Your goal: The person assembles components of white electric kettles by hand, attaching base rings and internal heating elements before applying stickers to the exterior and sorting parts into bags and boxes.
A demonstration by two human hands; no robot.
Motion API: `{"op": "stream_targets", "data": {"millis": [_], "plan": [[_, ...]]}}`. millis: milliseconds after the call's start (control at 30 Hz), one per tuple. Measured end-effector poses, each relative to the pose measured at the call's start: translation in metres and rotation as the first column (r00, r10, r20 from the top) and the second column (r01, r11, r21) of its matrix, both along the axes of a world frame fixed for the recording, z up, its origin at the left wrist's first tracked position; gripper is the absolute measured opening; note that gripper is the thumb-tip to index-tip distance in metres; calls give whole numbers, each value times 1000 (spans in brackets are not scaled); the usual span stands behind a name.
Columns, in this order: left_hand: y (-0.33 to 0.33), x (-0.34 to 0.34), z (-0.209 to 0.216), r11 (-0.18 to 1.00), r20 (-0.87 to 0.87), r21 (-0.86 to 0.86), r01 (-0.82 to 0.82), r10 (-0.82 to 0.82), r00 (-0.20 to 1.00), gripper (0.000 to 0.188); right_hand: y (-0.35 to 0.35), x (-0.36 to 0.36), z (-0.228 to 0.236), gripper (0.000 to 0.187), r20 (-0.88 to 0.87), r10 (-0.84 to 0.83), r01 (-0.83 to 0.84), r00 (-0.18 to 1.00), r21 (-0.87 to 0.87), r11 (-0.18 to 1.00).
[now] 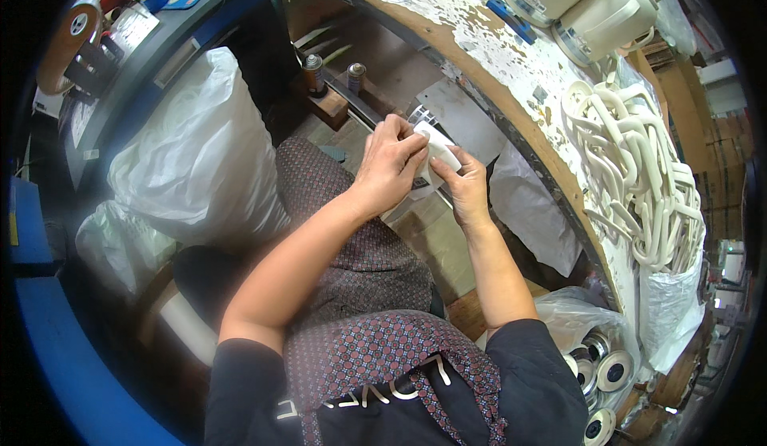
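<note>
Out in front of my lap, both hands are closed on a small white plastic part [439, 146] with a smooth, slightly curved surface. My left hand [391, 162] pinches its near-left end with bent fingers. On the other side, my right hand [463, 184] grips it with the thumb along its lower face. My fingers cover much of the part, so its full shape is hidden. Below and behind it lie a dark slotted piece [423, 115] and a grey sheet [463, 118].
Cream kettles [603, 19] and a pile of curved cream handles [631, 166] occupy the worn bench at right. Round metal-and-cream pieces [613, 370] fill a clear bag below. Spray cans [313, 75] stand ahead. A big white bag [200, 150] bulges at left beside the blue-edged table [136, 71].
</note>
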State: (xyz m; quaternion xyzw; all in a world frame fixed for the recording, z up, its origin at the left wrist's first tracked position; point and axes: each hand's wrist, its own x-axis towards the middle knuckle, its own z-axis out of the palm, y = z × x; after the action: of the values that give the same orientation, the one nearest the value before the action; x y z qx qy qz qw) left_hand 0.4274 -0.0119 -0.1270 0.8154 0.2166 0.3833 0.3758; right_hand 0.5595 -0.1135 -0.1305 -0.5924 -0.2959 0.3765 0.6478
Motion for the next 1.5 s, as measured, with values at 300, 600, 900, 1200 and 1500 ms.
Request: {"op": "stream_targets", "data": {"millis": [300,600,900,1200,1500], "plan": [[26,12,-2,765,147,-546,342,-315,938,63,6,33,54,15,184,147,-148,972,-10,989],[21,50,20,595,469,-670,444,-124,874,29,65,83,111,17,742,-1,-74,670,68,995],[165,151,162,879,434,-385,281,-96,896,29,221,306,39,85,981,-109,563,160,0,827],[230,265,83,771,-131,-637,19,-132,983,35,223,335,34,65,934,-94,694,345,-186,696],[240,309,35,755,-359,-649,-91,-199,912,23,228,328,36,68,896,-201,483,395,-16,875]]}}
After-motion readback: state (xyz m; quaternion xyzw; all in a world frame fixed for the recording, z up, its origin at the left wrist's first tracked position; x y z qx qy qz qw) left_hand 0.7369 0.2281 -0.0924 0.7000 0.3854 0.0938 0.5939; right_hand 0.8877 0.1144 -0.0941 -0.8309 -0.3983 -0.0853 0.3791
